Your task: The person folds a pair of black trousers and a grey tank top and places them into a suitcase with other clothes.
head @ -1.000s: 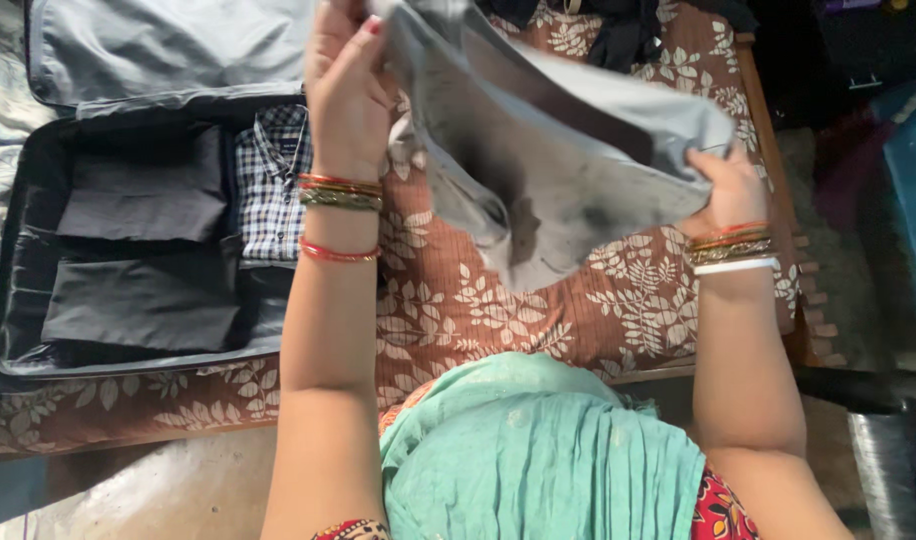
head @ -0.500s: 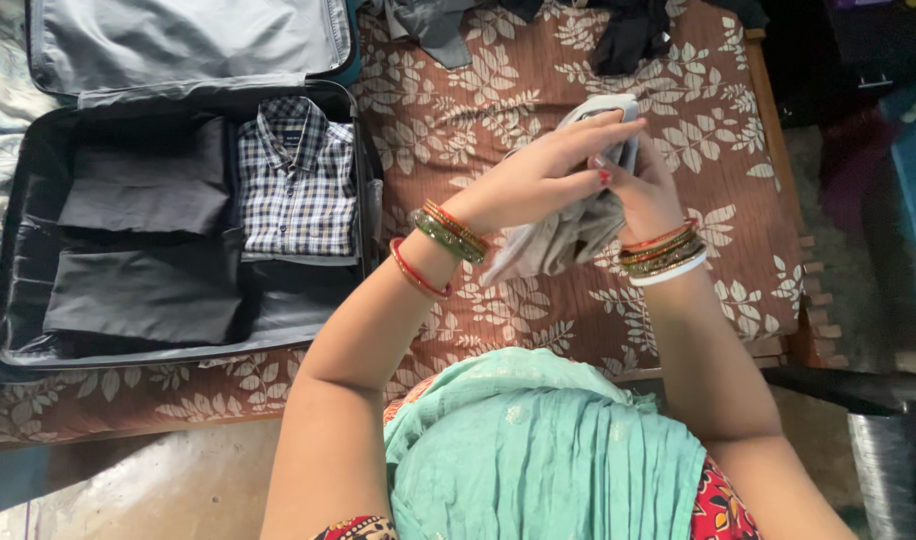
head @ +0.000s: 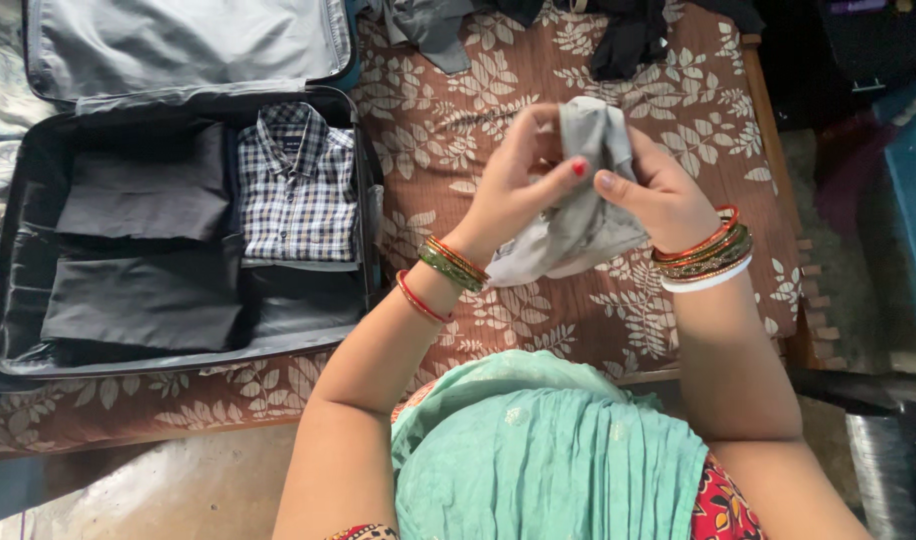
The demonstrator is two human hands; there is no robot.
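Note:
A bunched-up grey garment (head: 581, 215) hangs in the air above the bed, gripped by both of my hands. My left hand (head: 515, 185) pinches its left side with thumb and fingers. On the right side my right hand (head: 658, 195) clutches the cloth, its fingers curled into the folds. Both wrists wear several red, gold and green bangles. To the left lies an open dark suitcase (head: 23, 250) holding a folded checked shirt (head: 296, 180) and folded dark clothes (head: 143, 245).
The bed has a brown sheet with a pale leaf print (head: 448, 110). Dark and grey clothes (head: 618, 30) lie heaped at its far edge. A wooden bed frame (head: 778, 170) runs along the right, with floor beyond it.
The grey garment was spread wide between raised hands, then gathered into a bundle. Since half a second ago my hands have shifted slightly, still bunching the cloth.

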